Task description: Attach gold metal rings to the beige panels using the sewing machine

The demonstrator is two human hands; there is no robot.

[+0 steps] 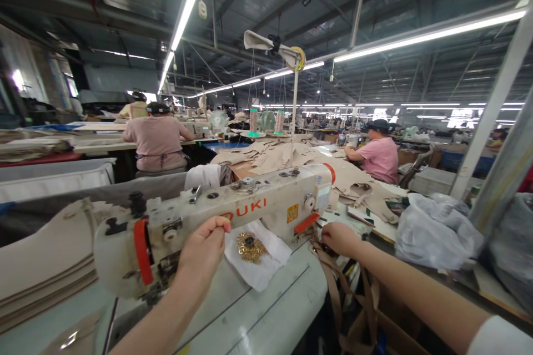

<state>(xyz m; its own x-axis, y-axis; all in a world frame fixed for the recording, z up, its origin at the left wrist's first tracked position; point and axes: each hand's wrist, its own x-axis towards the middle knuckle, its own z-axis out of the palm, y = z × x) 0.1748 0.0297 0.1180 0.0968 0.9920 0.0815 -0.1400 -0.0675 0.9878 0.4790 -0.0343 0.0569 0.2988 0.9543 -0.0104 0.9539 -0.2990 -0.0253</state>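
Note:
My left hand (206,247) is closed in a pinch in front of the sewing machine (245,205); whatever sits between its fingertips is too small or hidden to name. Just right of it, a heap of small gold-coloured metal fittings (252,249) lies on a white cloth or paper (270,269), with a dark round piece on top. My right hand (341,239) curls its fingers at the upper end of a bunch of tan straps (333,277), which hang over the table's right edge. Its fingertips are partly hidden against the straps.
Stacked beige panels (50,255) lie left of the machine head. Cut beige pieces (283,155) cover the table behind. A clear plastic bag (435,233) stands at right, near a metal post (491,94). Co-workers sit ahead on the left (157,138) and right (378,152).

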